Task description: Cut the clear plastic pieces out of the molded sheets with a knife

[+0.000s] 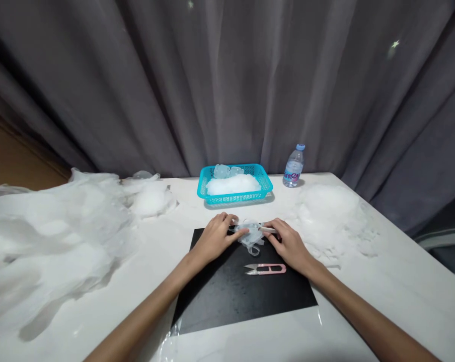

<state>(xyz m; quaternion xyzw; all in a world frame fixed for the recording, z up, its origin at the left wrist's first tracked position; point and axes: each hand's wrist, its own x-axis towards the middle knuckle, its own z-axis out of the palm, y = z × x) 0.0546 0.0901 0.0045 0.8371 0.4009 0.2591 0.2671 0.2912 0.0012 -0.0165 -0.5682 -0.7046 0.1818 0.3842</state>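
Backdrop, full width: grey curtain (242,100), hung in deep folds, w/ small star motifs. Far L: brown panel (19,146), partly in view. Counter (408,286): white, smooth. L side: lg. heap of sheer white material (57,236); adjoining, sm. white clump (152,198). L hand (217,237): thumb & fingers gripping L side of pale translucent bundle (251,234). Ctr. rear, near curtain: turquoise basket (238,198), perforated, cont. white fluff (233,184) & translucent pcs. (222,171) Ctr. front: black mat (242,306), flat, clear tape at near corners; bundle at its far edge, betw. hands; pink-handled thread snips (266,269) on mat, blades pointing L. R hand (286,240): pinching narrow white strip (268,230) at bundle's R side. R rear: water bottle (293,168), upright, blue cap. R: white fluffy heap (335,213).
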